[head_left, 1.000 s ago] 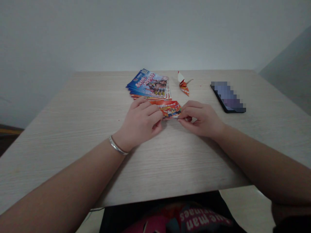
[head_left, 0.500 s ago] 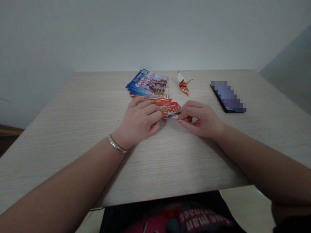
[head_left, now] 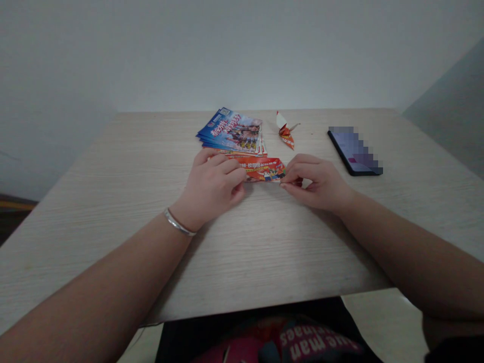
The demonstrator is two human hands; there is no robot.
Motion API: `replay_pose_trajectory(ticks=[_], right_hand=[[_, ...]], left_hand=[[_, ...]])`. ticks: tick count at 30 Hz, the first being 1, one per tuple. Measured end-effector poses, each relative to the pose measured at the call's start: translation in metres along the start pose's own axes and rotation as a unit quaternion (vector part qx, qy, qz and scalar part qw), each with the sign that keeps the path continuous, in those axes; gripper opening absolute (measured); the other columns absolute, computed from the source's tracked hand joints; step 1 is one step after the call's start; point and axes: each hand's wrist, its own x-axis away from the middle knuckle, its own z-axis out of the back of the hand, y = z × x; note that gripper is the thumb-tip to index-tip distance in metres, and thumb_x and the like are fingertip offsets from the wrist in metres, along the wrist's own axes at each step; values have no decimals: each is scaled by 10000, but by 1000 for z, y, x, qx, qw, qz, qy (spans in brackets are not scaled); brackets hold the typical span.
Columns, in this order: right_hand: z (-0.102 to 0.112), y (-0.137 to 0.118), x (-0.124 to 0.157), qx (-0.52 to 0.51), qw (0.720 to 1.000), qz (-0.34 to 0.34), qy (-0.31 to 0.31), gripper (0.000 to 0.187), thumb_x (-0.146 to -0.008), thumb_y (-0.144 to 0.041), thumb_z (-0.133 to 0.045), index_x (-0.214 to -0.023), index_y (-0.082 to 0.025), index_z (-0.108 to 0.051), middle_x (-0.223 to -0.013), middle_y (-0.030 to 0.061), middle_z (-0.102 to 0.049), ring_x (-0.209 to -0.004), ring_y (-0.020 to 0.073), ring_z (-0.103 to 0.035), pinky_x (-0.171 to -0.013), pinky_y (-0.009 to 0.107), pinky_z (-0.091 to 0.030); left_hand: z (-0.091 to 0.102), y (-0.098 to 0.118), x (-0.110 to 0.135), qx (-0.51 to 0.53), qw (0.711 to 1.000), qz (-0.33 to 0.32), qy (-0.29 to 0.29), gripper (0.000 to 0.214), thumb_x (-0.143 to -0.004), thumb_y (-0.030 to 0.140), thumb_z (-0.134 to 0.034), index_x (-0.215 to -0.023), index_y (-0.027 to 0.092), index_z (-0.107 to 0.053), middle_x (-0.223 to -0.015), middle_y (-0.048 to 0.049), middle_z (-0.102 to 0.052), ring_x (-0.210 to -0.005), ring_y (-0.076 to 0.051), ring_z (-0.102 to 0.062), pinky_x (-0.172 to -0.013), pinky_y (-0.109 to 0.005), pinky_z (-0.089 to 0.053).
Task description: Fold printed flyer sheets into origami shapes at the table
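A folded red-orange printed paper [head_left: 262,169] lies on the table between my hands, its long edge toward me. My left hand [head_left: 217,181] grips its left part, the fingers curled over it and hiding that end. Thumb and fingertips of my right hand [head_left: 313,181] pinch the right corner at the near edge. Just beyond the paper is a fanned stack of blue and red leaflets [head_left: 236,132], close to my left fingers. Farther back stands a folded paper crane [head_left: 286,133], red and white, touched by neither hand.
A black smartphone [head_left: 353,156], its screen partly pixelated, lies to the right of the crane. The pale wooden table [head_left: 264,252] meets a wall at the back. Its front edge runs just above my lap.
My hands have spread slightly apart along the paper, the left one leftward and the right one a little rightward. More of the paper's printed face shows between them.
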Motion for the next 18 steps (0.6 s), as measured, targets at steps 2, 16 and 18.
replay_pose_trajectory(ticks=[2,16,18], right_hand=[[2,0,0,-5,1000,-1,-2,98,-875,-203,-630,-778,-197,-622,-781,21,-620,-657,120,-558,-577,251,-444],[11,10,5,-11,1000,8,20,116,-860,-187,-649,-751,-210,-614,-717,10,-632,-684,153,-582,-636,299,-461],[12,10,6,-14,1000,7,12,119,-861,-186,-648,-750,-209,-611,-719,10,-636,-697,155,-588,-646,301,-462]], left_hand=[[0,-1,0,1,1000,12,-3,142,-844,229,-515,-736,214,-605,-808,-49,-689,-833,-244,-624,-889,-476,-440],[4,-16,3,-20,999,17,-45,181,-876,253,-489,-769,207,-626,-853,-52,-697,-845,-238,-632,-896,-456,-429],[5,-17,3,-22,999,15,-46,178,-878,256,-489,-769,207,-622,-861,-51,-699,-852,-242,-632,-902,-459,-426]])
